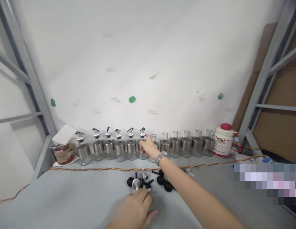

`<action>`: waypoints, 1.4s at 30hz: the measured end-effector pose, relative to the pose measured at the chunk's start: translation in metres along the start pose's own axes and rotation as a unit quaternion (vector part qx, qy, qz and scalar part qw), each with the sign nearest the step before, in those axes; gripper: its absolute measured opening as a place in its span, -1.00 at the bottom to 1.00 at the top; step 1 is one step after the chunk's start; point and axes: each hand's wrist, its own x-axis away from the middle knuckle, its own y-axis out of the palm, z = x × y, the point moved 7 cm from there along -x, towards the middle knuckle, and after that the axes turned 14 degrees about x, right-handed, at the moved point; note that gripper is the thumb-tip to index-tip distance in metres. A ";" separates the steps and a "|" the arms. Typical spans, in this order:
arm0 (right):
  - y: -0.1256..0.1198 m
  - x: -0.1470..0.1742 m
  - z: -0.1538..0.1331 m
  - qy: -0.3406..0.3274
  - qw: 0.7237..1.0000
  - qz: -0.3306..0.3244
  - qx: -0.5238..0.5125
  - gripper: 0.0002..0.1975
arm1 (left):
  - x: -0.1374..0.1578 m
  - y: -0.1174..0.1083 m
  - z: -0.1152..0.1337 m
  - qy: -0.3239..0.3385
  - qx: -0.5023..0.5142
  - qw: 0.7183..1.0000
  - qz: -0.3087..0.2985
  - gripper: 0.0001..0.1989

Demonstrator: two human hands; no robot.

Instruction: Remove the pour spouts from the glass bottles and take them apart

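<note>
We stand before a grey bench (pixel 66 197), and along its far side there is a row of glass bottles (pixel 131 149) with metal sleeves, all upright, near the white wall (pixel 162 47). Our right hand (pixel 149 147), with a watch (pixel 159 158) on its wrist, is at the sixth bottle (pixel 143 156) from the left; its grip is closed around the body of this bottle, below the pour spout (pixel 142 131) which sits on top. The five bottles to the left of it also carry spouts, while the six to the right have open necks, the nearest partly hidden by our hand.

Our left hand (pixel 138 206) is low on the bench, with its fingertips at a small pile of loose spouts (pixel 136 183), silver and black. We cannot tell if its grip is holding one of them. Just beside, partly behind our right forearm, lie more black parts (pixel 168 186). A twisted wire (pixel 90 169) runs between these piles and the bottles. A white jar (pixel 223 141) with a red lid stands at the right end of the row.
</note>
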 end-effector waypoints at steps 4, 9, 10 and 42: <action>0.003 -0.010 0.000 0.010 1.000 0.008 -0.003 -0.72 | -0.001 -0.003 -0.001 0.000 -0.008 1.000 0.017 -0.90; -0.006 -0.009 0.002 -0.014 0.997 0.069 0.028 -0.72 | 0.002 -0.011 0.001 0.021 -0.019 0.995 0.092 -0.92; -0.009 -0.006 0.001 -0.023 0.995 0.088 0.038 -0.72 | 0.003 -0.013 0.001 0.023 -0.019 0.993 0.113 -0.90; -0.049 0.164 -0.001 -0.107 0.977 0.138 -0.124 -0.74 | 0.018 -0.039 -0.011 -0.002 0.182 0.943 0.277 -0.32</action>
